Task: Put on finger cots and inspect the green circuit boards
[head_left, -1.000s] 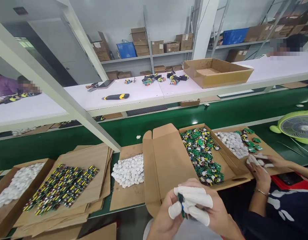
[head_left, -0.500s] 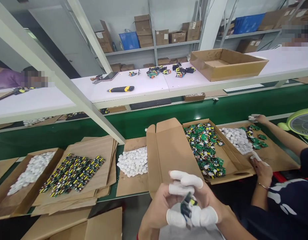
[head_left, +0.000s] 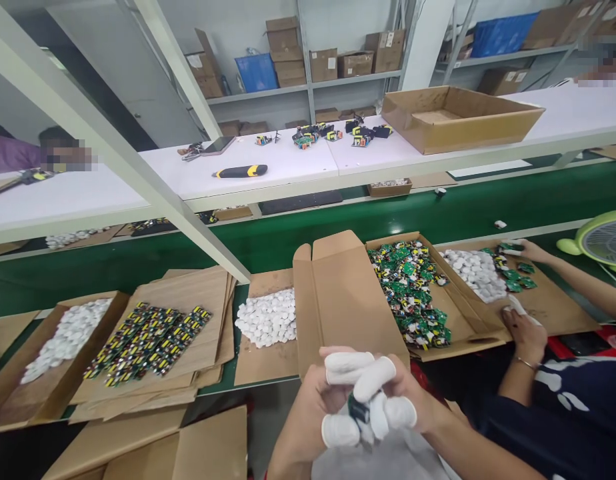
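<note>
Across my feed, the biggest thing is a raised white counter (head_left: 298, 179), and below it I see the green table (head_left: 528, 190). To the right sits a co-worker (head_left: 583, 420) in dark sleeves, one hand reaching to some loose boards, the other beside a heap of white caps (head_left: 475, 275). Nearer me is a cardboard box (head_left: 468, 328) partly filled with jumbled boards, its wide flap (head_left: 345, 300) lying open to the left. Farther left I make out a stack of cardboard sheets (head_left: 205, 293) with rows of boards on top. A green fan (head_left: 607, 243) stands at the right edge.

The left hand (head_left: 318, 393) and right hand (head_left: 413, 397) are drawn close together, fingers bent, jointly pinching a small circuit board (head_left: 358, 408) between tips in white finger covers (head_left: 341, 431). I have that board in front of the table's near edge, partly hidden by the fingers.
</note>
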{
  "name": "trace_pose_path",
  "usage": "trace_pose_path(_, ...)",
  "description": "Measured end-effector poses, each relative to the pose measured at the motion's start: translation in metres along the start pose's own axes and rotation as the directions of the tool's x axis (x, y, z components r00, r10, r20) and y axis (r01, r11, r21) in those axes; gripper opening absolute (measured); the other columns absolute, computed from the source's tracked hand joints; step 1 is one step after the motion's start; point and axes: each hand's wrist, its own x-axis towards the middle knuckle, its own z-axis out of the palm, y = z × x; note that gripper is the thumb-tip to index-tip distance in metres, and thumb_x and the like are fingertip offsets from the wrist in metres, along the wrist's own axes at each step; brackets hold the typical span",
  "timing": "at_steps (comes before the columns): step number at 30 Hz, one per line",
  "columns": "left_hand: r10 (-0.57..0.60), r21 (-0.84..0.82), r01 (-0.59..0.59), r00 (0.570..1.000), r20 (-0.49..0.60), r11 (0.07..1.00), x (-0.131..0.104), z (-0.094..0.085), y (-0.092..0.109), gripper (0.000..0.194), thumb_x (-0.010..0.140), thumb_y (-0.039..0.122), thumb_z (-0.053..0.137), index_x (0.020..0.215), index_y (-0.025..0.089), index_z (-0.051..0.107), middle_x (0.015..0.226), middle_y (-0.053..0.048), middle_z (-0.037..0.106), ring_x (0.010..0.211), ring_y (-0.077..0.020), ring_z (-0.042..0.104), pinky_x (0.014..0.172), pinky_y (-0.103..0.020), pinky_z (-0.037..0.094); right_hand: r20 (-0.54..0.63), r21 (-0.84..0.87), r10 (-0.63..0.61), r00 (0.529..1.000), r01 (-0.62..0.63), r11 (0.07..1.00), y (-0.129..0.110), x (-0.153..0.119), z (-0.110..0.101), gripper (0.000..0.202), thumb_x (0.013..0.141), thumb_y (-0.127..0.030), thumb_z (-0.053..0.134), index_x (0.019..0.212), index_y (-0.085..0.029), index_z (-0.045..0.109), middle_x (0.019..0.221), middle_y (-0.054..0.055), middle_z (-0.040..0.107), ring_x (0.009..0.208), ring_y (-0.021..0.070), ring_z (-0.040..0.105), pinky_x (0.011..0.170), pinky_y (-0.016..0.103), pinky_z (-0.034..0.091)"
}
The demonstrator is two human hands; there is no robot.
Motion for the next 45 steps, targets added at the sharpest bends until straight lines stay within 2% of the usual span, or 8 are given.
trace_pose_path(6,-0.022,-0.144,0.001,0.990,-0.142,0.990,-0.004,-0.007,-0.015,0.068,0.043,0.040,0.087,0.107,0.028,0.066,0.112,-0.010,0.061,0.100,-0.0280,0.059,0.088,-0.042,0.049,0.060,-0.055,0.041,0.997,-0.037,0.998,-0.010,0.007,-0.002,0.031,0.068,-0.047,0.074,0.092,-0.028,0.071,0.099,0.009,0.069,0.111,0.0220,0.057,0.098,0.040,0.041)
trace_pose_path(11,-0.046,-0.110,0.034,0.993,-0.107,0.993,-0.001,-0.004,-0.011,0.061,0.041,0.029,0.089,0.099,0.027,0.068,0.105,-0.006,0.061,0.094,-0.0242,0.060,0.079,-0.033,0.052,0.078,-0.135,0.020,0.997,-0.010,0.991,-0.009,0.003,-0.009,0.036,0.072,-0.042,0.072,0.104,-0.028,0.068,0.102,0.010,0.068,0.112,0.0212,0.056,0.096,0.038,0.043)
trace_pose_path(17,-0.077,-0.137,0.051,0.978,-0.194,0.989,0.007,-0.004,-0.023,0.062,0.055,0.055,0.077,0.104,0.019,0.067,0.089,-0.010,0.066,0.079,-0.0214,0.061,0.067,-0.030,0.051,-0.085,-0.295,-0.064,0.994,0.037,0.955,-0.001,0.004,-0.014,0.035,0.082,-0.051,0.057,0.091,-0.022,0.073,0.100,0.011,0.068,0.098,0.0210,0.062,0.076,0.030,0.052)
trace_pose_path(22,-0.088,-0.116,0.057,0.953,-0.291,0.992,0.004,-0.001,-0.030,0.062,0.052,0.055,0.079,0.103,0.022,0.066,0.104,-0.009,0.064,0.086,-0.0212,0.059,0.065,-0.025,0.048,-0.056,-0.349,-0.060,0.997,0.037,0.937,-0.001,0.006,-0.017,0.034,0.074,-0.049,0.067,0.092,-0.021,0.074,0.097,0.011,0.069,0.095,0.0216,0.062,0.081,0.033,0.051)
trace_pose_path(26,-0.115,-0.143,0.069,0.930,-0.350,0.987,0.005,0.006,-0.025,0.055,0.053,0.051,0.081,0.097,0.021,0.068,0.096,-0.008,0.066,0.083,-0.0192,0.059,0.065,-0.025,0.046,-0.048,-0.340,-0.065,0.997,0.045,0.939,0.003,0.005,-0.021,0.035,0.077,-0.048,0.063,0.095,-0.019,0.073,0.076,0.008,0.069,0.066,0.0144,0.060,0.061,0.024,0.049)
trace_pose_path(30,-0.109,-0.230,0.043,0.954,-0.280,0.972,0.007,0.012,-0.023,0.045,0.058,0.053,0.077,0.083,0.016,0.069,0.074,-0.006,0.065,0.070,-0.0163,0.058,0.068,-0.027,0.046,-0.084,-0.305,-0.010,0.996,-0.016,0.952,0.000,0.002,-0.021,0.052,0.085,-0.059,0.045,0.106,-0.018,0.069,0.058,0.003,0.061,0.042,0.0074,0.042,0.041,0.018,0.037)
trace_pose_path(37,-0.086,-0.168,0.043,0.962,-0.258,0.985,-0.003,0.014,-0.026,0.052,0.056,0.054,0.078,0.090,0.016,0.067,0.070,-0.003,0.061,0.066,-0.0137,0.053,0.063,-0.024,0.042,0.146,-0.478,-0.062,0.987,0.126,0.869,-0.009,-0.001,-0.020,0.049,0.082,-0.058,0.051,0.111,-0.021,0.067,0.093,0.011,0.068,0.097,0.0217,0.060,0.087,0.034,0.046)
trace_pose_path(45,-0.068,-0.247,0.022,0.981,-0.179,0.969,0.001,0.020,-0.022,0.045,0.057,0.053,0.078,0.069,0.013,0.064,0.054,0.001,0.049,0.051,-0.0069,0.039,0.050,-0.020,0.032,0.161,-0.439,-0.033,0.986,0.101,0.893,-0.019,-0.009,-0.020,0.063,0.081,-0.065,0.045,0.125,-0.023,0.056,0.067,0.003,0.063,0.051,0.0111,0.053,0.052,0.021,0.047)
